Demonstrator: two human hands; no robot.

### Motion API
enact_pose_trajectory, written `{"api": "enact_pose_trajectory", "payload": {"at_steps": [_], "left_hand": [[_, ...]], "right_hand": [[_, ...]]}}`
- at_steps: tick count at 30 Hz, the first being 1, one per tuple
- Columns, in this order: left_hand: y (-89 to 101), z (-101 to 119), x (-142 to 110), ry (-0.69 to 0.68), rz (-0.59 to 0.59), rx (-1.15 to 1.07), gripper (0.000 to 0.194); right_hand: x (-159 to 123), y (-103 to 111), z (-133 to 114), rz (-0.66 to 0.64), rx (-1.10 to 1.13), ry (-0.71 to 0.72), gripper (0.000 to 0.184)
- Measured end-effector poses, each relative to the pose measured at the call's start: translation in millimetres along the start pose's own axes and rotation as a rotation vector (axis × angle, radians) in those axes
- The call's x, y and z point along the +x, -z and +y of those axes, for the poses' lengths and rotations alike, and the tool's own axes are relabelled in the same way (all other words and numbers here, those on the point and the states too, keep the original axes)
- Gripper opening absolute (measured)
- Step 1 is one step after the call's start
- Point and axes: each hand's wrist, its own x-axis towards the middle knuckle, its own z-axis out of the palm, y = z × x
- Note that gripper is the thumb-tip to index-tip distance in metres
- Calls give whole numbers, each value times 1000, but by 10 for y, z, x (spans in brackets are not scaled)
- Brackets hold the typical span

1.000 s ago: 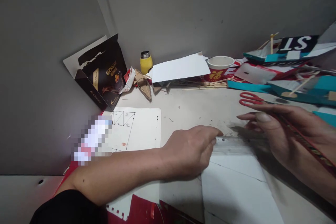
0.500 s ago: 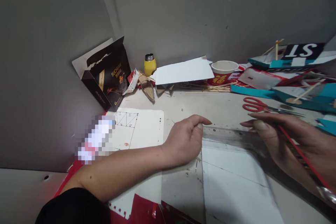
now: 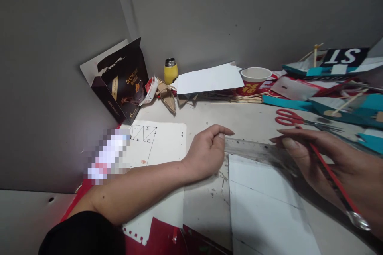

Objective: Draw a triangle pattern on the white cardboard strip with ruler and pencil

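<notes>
My left hand rests on the table with its fingers curled loosely, its fingertips at the left end of a clear plastic ruler. The ruler lies along the far edge of a white sheet that carries drawn pencil lines. My right hand holds a red pencil between its fingers, and its fingertips press on the ruler's right part.
A drawing sheet with a truss sketch lies under my left forearm. At the back stand a dark box, a yellow bottle, folded white paper and a paper cup. Red scissors and teal card pieces lie at the right.
The ruler has shifted away from me to the sheet's far edge. My left hand slid left off the sheet and turned palm-sideways, with its fingers curled at the ruler's end.
</notes>
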Motion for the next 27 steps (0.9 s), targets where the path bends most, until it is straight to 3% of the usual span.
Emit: {"api": "enact_pose_trajectory", "payload": {"at_steps": [12, 27], "left_hand": [[-21, -55, 51, 29, 42, -91, 20], [-32, -124, 107, 116, 47, -254, 14]], "right_hand": [[5, 31, -34, -66, -1, 7, 18], [-48, -19, -28, -41, 43, -51, 22]]}}
